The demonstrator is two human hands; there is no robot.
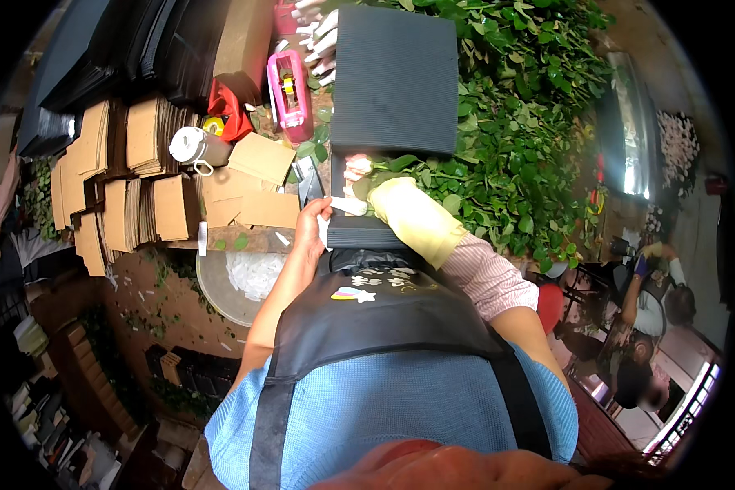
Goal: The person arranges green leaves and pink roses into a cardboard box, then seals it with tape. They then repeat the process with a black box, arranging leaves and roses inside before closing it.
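Observation:
My left hand [313,222] pinches the left end of a white tapered sleeve [349,206], whose right end reaches my right hand. A piece of white paper [323,231] shows below the left fingers. My right hand [398,205] wears a yellow glove beneath a striped sleeve; its fingertips are hidden, so its grip is unclear. Pale pink roses [358,166] lie just above both hands, on black corrugated sheeting [367,236] at the table's edge. Dark-handled scissors [308,180] rest beside my left hand. Farther up lies a larger black corrugated sheet [395,79].
Leafy rose stems [514,135] pile up on the right. A pink tape dispenser [291,98], a lidded cup [199,147], cardboard pieces [257,208] and stacked cardboard [171,208] stand left. A basin [217,282] with white pieces sits below. Other people [649,306] work at both sides.

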